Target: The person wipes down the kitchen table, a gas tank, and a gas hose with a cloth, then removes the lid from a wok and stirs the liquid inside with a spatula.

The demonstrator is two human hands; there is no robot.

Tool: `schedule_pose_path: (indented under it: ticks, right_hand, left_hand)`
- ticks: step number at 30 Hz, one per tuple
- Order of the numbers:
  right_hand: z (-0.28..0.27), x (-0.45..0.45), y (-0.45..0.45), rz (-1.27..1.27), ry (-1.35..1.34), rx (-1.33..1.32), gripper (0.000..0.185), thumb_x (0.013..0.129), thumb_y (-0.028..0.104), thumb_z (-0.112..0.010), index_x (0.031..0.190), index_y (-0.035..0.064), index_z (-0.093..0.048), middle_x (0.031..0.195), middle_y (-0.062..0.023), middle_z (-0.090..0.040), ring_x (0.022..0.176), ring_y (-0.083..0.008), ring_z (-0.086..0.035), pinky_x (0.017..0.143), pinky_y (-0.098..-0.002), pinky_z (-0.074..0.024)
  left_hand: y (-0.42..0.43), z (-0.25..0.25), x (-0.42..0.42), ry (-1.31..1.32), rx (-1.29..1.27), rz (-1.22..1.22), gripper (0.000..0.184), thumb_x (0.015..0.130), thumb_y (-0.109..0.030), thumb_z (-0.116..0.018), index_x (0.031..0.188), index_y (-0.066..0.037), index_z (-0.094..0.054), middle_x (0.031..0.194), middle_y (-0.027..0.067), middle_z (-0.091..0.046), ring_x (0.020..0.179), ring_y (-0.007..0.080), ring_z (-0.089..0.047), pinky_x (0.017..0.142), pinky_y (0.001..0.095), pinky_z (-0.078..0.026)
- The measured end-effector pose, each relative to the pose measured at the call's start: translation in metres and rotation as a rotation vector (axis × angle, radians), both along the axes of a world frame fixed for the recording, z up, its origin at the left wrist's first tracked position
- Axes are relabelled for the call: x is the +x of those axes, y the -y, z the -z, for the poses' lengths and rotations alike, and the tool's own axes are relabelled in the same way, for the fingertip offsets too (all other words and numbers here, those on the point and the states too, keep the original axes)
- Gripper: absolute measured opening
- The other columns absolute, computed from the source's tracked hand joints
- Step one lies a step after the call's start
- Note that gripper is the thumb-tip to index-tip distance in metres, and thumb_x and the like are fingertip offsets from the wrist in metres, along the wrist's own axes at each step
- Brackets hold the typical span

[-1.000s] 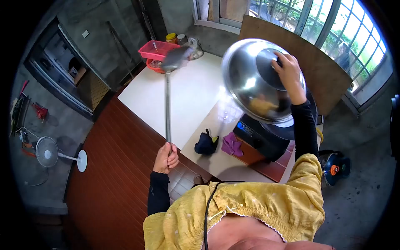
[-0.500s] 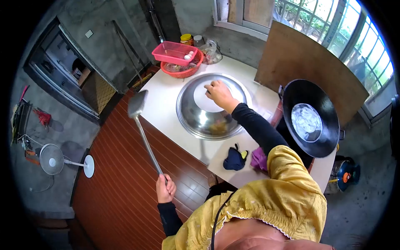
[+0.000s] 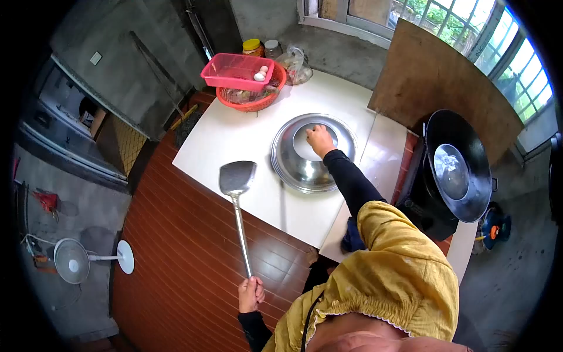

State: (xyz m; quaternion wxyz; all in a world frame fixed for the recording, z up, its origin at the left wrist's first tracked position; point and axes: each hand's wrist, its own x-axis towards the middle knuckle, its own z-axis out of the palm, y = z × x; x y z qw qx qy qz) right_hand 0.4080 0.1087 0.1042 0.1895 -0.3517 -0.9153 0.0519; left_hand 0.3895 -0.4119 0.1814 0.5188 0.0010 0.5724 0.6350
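Note:
My left hand point(image 3: 251, 294) is closed around the handle of a metal wok spatula point(image 3: 238, 180), whose broad blade points up and away, above the table's front edge. With my right arm stretched forward, the fingers of my right hand point(image 3: 319, 141) are closed at the top centre of a shiny domed metal lid point(image 3: 287, 157). The knob itself is hidden under the fingers. The lid lies over the white table point(image 3: 205, 146); whether anything is beneath it I cannot tell. A dark cloth point(image 3: 353, 236) lies partly behind my right sleeve.
A black wok point(image 3: 476, 138) sits on the stove point(image 3: 423, 205) at right, with something shiny and round inside. Behind it leans a brown board point(image 3: 440, 82). A pink tray point(image 3: 229, 73) with eggs rests on a red basket point(image 3: 252, 105), beside a plastic bag point(image 3: 297, 66).
The lid looks smaller and lower, nearer the tabletop, with my right hand still on it. The spatula has swung right and its blade now faces the table. The view has shifted.

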Motion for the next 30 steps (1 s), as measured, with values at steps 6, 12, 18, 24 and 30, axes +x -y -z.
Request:
schedule_pose_path:
  ticks: [6, 12, 18, 24, 30]
  right_hand:
    - [0.025, -0.005, -0.008, 0.059, -0.016, -0.010, 0.019, 0.077, 0.015, -0.058, 0.093, 0.0081, -0.062, 0.092, -0.0150, -0.056, 0.092, -0.0319, -0.053, 0.075, -0.0396, -0.0486]
    - [0.014, 0.018, 0.014, 0.119, -0.020, 0.019, 0.023, 0.078, 0.008, -0.048, 0.099, 0.0071, -0.057, 0.102, -0.0155, -0.053, 0.095, -0.0308, -0.051, 0.075, -0.0424, -0.0462]
    - [-0.099, 0.115, 0.118, -0.248, -0.491, -0.085, 0.053, 0.075, 0.001, -0.055, 0.126, 0.0087, -0.042, 0.119, -0.0173, -0.043, 0.100, -0.0344, -0.048, 0.087, -0.0389, -0.0415]
    - [-0.197, 0.214, 0.185, -0.471, -0.166, 0.259, 0.031, 0.072, 0.009, -0.053, 0.102, 0.0067, -0.056, 0.094, -0.0067, -0.048, 0.083, -0.0180, -0.046, 0.070, -0.0304, -0.0403]
    - [-0.259, 0.365, 0.136, 0.024, -0.381, 0.572, 0.021, 0.063, -0.002, -0.057, 0.083, 0.0040, -0.057, 0.076, -0.0076, -0.056, 0.070, -0.0221, -0.055, 0.059, -0.0306, -0.0454]
  left_hand:
    - [-0.016, 0.003, -0.004, 0.050, -0.040, 0.132, 0.032, 0.091, -0.033, -0.051, 0.080, -0.004, -0.051, 0.049, -0.0002, -0.038, 0.037, 0.0074, -0.032, 0.034, 0.0215, -0.026]
    - [-0.056, -0.002, -0.009, 0.014, -0.009, 0.294, 0.032, 0.092, -0.033, -0.049, 0.078, -0.004, -0.050, 0.047, -0.0002, -0.036, 0.036, 0.0076, -0.032, 0.033, 0.0219, -0.026]
    - [-0.139, -0.028, 0.023, -0.207, 0.066, 0.352, 0.029, 0.094, -0.030, -0.045, 0.079, -0.005, -0.046, 0.047, -0.0020, -0.034, 0.033, 0.0065, -0.029, 0.030, 0.0221, -0.026]
    - [-0.238, -0.087, 0.108, -1.058, 0.206, 0.628, 0.029, 0.091, -0.026, -0.050, 0.102, 0.002, -0.054, 0.059, 0.0030, -0.054, 0.048, 0.0124, -0.050, 0.045, 0.0267, -0.039]
    - [-0.257, -0.139, 0.184, -0.529, 0.690, 0.848, 0.040, 0.091, -0.024, -0.051, 0.122, 0.000, -0.048, 0.076, 0.0046, -0.059, 0.063, 0.0089, -0.052, 0.056, 0.0218, -0.044]
